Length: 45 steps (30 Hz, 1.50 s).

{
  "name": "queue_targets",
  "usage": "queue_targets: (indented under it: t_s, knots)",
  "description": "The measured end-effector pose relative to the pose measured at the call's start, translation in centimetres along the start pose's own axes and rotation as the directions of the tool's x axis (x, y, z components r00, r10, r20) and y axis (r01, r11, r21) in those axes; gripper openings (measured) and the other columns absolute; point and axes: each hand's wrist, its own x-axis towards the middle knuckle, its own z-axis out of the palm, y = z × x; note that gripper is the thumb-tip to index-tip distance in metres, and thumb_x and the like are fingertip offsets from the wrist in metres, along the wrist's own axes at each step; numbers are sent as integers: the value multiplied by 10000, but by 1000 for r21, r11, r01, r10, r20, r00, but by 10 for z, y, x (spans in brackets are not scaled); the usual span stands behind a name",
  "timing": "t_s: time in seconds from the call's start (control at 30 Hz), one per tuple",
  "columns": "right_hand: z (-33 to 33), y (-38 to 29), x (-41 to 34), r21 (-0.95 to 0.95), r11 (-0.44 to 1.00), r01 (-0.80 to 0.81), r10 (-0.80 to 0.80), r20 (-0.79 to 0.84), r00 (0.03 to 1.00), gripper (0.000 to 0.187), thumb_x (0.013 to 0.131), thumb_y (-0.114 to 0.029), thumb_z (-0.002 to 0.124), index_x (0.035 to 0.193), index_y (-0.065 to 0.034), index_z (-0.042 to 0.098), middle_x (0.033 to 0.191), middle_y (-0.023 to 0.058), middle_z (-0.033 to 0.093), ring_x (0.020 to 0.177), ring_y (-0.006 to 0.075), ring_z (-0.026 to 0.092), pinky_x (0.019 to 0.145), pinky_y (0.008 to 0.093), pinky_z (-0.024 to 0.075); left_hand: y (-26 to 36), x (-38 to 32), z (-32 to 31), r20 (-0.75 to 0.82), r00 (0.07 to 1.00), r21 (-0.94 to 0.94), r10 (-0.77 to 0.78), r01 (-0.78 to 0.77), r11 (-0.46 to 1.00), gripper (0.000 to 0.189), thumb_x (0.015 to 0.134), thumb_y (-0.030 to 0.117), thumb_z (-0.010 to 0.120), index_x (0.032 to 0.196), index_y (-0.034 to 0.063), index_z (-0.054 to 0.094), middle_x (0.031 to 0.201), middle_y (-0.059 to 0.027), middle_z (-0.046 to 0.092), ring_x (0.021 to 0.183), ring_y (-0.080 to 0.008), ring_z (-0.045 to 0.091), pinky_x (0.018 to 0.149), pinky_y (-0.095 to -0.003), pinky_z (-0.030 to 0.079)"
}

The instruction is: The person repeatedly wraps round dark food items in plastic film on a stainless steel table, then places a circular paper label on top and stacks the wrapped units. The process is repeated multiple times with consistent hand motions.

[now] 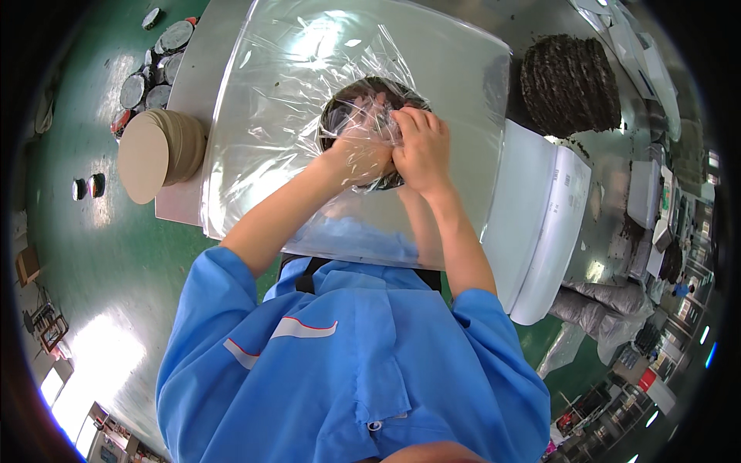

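A round dark cake (337,110), apparently of dried seaweed, lies before me on a stack of clear plastic sheets or bags (463,75). Loose, wrinkled clear film (289,110) spreads over and around it. My left hand (366,147) is over the cake with film across its back; glare and folds hide how its fingers are set. Close against it on the right, my right hand (422,142) has its fingers bent and pinches gathered film between thumb and fingertips. Both hands cover much of the cake's middle and right side.
Left of the sheets stands a stack of round brown cardboard discs (173,147). Several wrapped round packs (156,75) are at the far left. A tall pile of dark round sheets (570,87) sits at right on the metal table (613,168), near a white plastic-wrapped bundle (521,208).
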Motion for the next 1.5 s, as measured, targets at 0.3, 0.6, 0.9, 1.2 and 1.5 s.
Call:
queue_targets:
  t_s: [0.3,0.6,0.9,1.2,1.5]
  knots:
    - [-3,-22,-7,-273,954,-126,186,208,960,494,652,-113,749,1108,-52,571,1153,71,540,1154,270,454,908,494,380,35,-142,-67,-352,901,-871,252,-414,264,661,750,303,753,1250,-60,520,1274,-223,548,1301,-375,422,1126,-514,237]
    - [-17,-53,-66,-375,921,-103,213,266,940,480,635,-236,767,1057,-95,585,1170,67,514,1178,264,442,909,488,387,33,-108,17,-491,698,-870,-521,-417,262,1334,464,308,938,1481,-3,132,1482,-270,210,1386,-432,224,1132,-500,208]
    - [-42,-38,-89,378,913,-152,105,143,984,702,702,-215,762,1333,-70,490,1355,107,493,1290,355,395,1093,538,251,40,-62,27,-456,869,-190,-189,112,975,226,631,94,646,851,45,625,938,-94,577,947,-285,522,882,-369,412]
    - [-23,-51,-82,367,916,-165,162,39,986,208,869,-131,623,1066,-69,642,999,101,666,887,306,633,743,406,520,-21,-72,-33,-540,756,-762,-369,-253,596,723,628,-19,619,1329,36,451,1136,-145,571,1072,-339,524,908,-408,461]
    - [-23,-43,-78,439,894,-91,170,-144,975,476,684,54,633,1152,-28,596,1111,108,638,1060,291,604,863,374,516,41,-67,10,-481,875,-375,-57,-146,916,663,601,79,596,1252,14,492,1247,-205,486,1223,-392,431,1015,-433,404]
